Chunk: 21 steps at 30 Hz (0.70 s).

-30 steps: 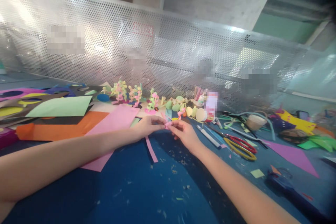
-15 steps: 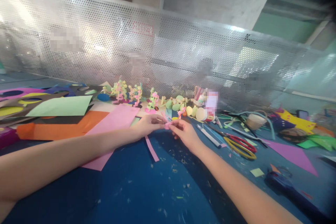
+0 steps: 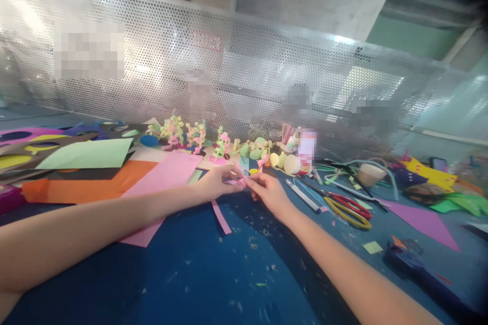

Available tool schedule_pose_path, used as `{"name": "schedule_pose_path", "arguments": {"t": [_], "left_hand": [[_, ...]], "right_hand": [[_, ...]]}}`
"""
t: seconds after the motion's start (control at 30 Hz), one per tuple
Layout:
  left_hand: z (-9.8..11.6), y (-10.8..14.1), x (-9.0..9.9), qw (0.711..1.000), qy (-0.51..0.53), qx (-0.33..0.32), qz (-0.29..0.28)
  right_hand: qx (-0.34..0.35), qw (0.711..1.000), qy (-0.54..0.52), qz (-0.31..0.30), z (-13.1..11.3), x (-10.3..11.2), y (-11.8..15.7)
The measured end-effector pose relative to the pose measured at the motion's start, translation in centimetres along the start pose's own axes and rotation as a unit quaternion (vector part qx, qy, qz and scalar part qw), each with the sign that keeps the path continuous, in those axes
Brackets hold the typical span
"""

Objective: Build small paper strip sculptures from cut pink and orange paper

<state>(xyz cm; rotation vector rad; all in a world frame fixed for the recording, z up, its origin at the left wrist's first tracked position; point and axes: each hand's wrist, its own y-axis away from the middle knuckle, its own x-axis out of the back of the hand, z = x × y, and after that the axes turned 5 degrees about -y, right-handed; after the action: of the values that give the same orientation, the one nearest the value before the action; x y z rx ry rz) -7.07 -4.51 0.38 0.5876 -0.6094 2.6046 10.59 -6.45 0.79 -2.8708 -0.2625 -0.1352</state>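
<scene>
Scraps (image 3: 272,267) dotted the blue table (image 3: 183,279), and the left hand (image 3: 213,184) and the right hand (image 3: 269,193) met over it. Both hands were closed on a small pink paper (image 3: 241,182). Each one pinched it with its fingertips, one hand on each side. The paper was in the middle, right where the fingers almost met, but its shape was too small to tell.

A pink strip (image 3: 221,217) poked out below the left hand. Its top end was hidden, so you could not tell if it touched the hand. A big pink sheet (image 3: 173,167) was partly under the left arm. It lay over some orange paper (image 3: 84,190), and a light green sheet (image 3: 89,154) was behind that.

Little paper towers (image 3: 174,132) in green and pink stood at the back, in front of a shiny wall full of holes (image 3: 244,71). To the right of the right hand were a white stick (image 3: 303,196), a red scissor handle (image 3: 360,203) and a yellow scissor handle (image 3: 348,216). A paper cup (image 3: 369,175) was behind the handles. A purple paper (image 3: 423,221) lay farther right, and a dark blue tool (image 3: 423,271) was nearer the front.
</scene>
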Motion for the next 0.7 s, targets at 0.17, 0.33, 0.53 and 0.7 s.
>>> {"name": "schedule_pose_path", "arguments": {"t": [0.17, 0.33, 0.53, 0.7], "left_hand": [[0.50, 0.11, 0.02, 1.000, 0.012, -0.006, 0.002], [0.84, 0.17, -0.02, 1.000, 0.009, -0.003, 0.013], [0.88, 0.12, 0.09, 1.000, -0.010, -0.009, 0.007], [0.43, 0.02, 0.20, 1.000, -0.011, -0.002, -0.008]], "right_hand": [[0.010, 1.000, -0.005, -0.008, 0.00, 0.06, -0.01], [0.017, 1.000, -0.005, -0.006, 0.13, 0.15, -0.03], [0.018, 1.000, -0.006, -0.005, 0.15, 0.19, -0.01], [0.015, 1.000, -0.006, -0.018, 0.03, 0.13, 0.08]]}}
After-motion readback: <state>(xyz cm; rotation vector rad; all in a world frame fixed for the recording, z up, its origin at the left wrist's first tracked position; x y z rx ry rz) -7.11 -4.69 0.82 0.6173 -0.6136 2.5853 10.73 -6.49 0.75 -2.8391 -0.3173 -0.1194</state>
